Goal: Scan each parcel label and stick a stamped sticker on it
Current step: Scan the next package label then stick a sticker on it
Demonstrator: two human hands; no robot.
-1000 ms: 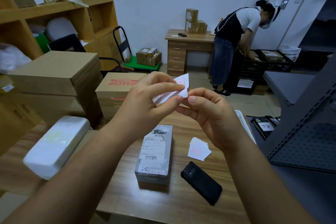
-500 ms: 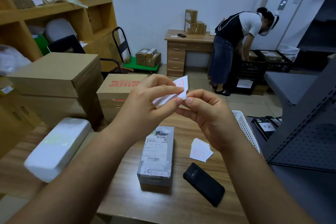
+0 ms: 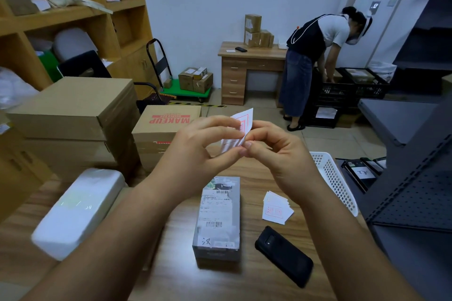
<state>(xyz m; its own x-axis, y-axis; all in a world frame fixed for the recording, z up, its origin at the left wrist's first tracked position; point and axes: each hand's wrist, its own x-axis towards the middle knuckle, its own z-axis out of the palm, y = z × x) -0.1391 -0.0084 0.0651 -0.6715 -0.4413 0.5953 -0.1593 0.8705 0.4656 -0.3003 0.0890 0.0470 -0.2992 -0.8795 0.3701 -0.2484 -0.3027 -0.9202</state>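
One stamped sticker (image 3: pixel 241 129), upright, pinched between your left hand (image 3: pixel 198 151) and right hand (image 3: pixel 276 151) above the table (image 3: pixel 171 264); parcel (image 3: pixel 219 217) below, long axis pointing away; shelving left.

Two hands (image 3: pixel 195 151) (image 3: pixel 281 154) — one sticker (image 3: pixel 238 129), one grey parcel (image 3: pixel 219 217), one white parcel (image 3: pixel 78 210), one scanner (image 3: pixel 283 255).
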